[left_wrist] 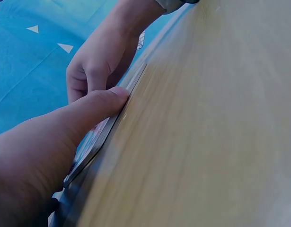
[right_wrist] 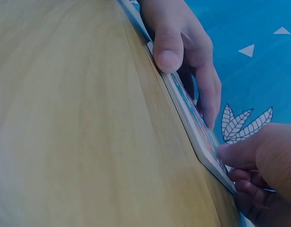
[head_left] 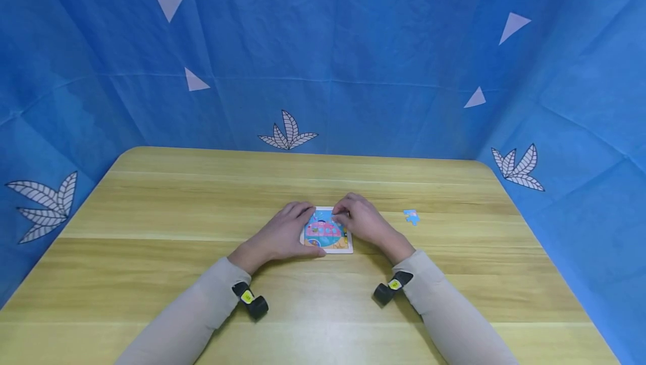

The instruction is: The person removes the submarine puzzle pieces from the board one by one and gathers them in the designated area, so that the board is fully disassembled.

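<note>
Steadying a framed jigsaw puzzle (head_left: 344,251) on the wooden table (head_left: 323,312) with both hands at its edges.
The left hand (head_left: 287,234) grips the puzzle at its left side: the thumb lies on the near rim, set wide from the fingers, which rest at the far left corner. The right hand (head_left: 364,222) is positioned over the far right part of the puzzle, thumb and fingers bent and close together; whether a piece sits between the fingertips cannot be determined. A loose blue puzzle piece (head_left: 412,217) lies on the table to the right, apart from the frame and the right hand.
</note>
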`<state>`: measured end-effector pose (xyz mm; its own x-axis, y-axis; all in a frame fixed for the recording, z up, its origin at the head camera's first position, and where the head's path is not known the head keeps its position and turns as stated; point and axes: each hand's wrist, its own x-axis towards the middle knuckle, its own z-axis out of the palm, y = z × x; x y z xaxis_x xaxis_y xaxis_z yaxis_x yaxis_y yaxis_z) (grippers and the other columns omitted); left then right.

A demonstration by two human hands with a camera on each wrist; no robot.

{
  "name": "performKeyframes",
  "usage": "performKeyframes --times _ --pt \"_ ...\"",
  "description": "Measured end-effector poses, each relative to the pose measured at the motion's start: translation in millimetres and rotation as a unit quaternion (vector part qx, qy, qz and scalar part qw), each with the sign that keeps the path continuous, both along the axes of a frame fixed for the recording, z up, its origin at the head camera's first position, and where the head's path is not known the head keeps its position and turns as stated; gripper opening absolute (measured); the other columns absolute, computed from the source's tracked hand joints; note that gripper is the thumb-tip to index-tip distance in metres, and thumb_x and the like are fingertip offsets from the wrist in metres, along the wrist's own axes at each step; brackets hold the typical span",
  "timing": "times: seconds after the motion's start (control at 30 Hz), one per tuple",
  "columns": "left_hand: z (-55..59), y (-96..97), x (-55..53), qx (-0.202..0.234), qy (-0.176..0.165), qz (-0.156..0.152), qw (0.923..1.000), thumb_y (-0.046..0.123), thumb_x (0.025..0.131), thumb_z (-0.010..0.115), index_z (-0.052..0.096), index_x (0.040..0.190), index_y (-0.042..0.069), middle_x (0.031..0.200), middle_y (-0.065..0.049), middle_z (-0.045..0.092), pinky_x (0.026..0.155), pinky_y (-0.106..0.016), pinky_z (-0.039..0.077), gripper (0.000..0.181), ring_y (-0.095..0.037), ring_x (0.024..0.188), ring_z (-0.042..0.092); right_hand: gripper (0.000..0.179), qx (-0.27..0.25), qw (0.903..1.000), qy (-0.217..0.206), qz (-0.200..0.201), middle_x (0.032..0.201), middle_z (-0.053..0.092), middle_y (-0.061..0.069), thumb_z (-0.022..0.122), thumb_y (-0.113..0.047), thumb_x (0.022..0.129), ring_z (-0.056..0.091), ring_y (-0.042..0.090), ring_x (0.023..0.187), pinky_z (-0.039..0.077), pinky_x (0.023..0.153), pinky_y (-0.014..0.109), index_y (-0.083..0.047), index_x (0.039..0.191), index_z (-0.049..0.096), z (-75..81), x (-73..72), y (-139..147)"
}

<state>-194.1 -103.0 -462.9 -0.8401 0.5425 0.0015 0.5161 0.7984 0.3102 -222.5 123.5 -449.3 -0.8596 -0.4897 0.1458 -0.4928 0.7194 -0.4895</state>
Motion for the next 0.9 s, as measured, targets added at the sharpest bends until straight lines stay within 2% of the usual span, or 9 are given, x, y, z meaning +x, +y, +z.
performKeyframes --times 0.23,0.47,0.7,0.9 --pt "0.3 0.1 0.3 0.0 0.007 0.002 1.0 0.079 0.074 0.06 0.035 0.151 0.005 0.153 -0.007 0.034 0.114 -0.04 0.029 0.11 -0.024 0.139 0.029 0.01 0.007 1.0 0.004 -0.005 0.098 0.059 0.001 0.067 -0.019 0.095 0.056 0.017 0.09 0.05 0.081 0.036 -0.011 0.099 0.069 1.2 0.4 -2.1" --pt "-0.5 0.2 -0.8 -0.01 0.016 -0.001 0.9998 0.08 0.075 0.058 0.036 0.15 0.004 0.152 -0.007 0.035 0.114 -0.039 0.029 0.11 -0.025 0.138 0.03 0.009 0.007 0.9999 -0.01 -0.009 0.092 0.062 -0.001 0.066 -0.019 0.095 0.058 0.012 0.083 0.051 0.075 0.032 -0.01 0.099 0.067 4.6 2.3 -4.0" --pt "-1.8 0.9 -0.7 -0.02 0.018 0.0 0.9996 0.082 0.074 0.056 0.035 0.151 0.004 0.152 -0.007 0.035 0.114 -0.038 0.028 0.111 -0.025 0.138 0.03 0.009 -0.013 0.9992 -0.033 -0.015 0.082 0.063 -0.006 0.066 -0.018 0.095 0.057 0.007 0.073 0.05 0.067 0.029 -0.011 0.101 0.068 5.5 2.2 -5.2" --pt "-0.8 1.2 0.1 -0.015 0.018 -0.003 0.9997 0.08 0.075 0.058 0.036 0.151 0.004 0.152 -0.008 0.035 0.114 -0.039 0.028 0.109 -0.026 0.138 0.03 0.012 -0.037 0.9982 -0.04 -0.023 0.082 0.062 -0.006 0.066 -0.016 0.095 0.055 0.008 0.073 0.049 0.068 0.029 -0.01 0.106 0.068 1.8 0.5 -5.5"
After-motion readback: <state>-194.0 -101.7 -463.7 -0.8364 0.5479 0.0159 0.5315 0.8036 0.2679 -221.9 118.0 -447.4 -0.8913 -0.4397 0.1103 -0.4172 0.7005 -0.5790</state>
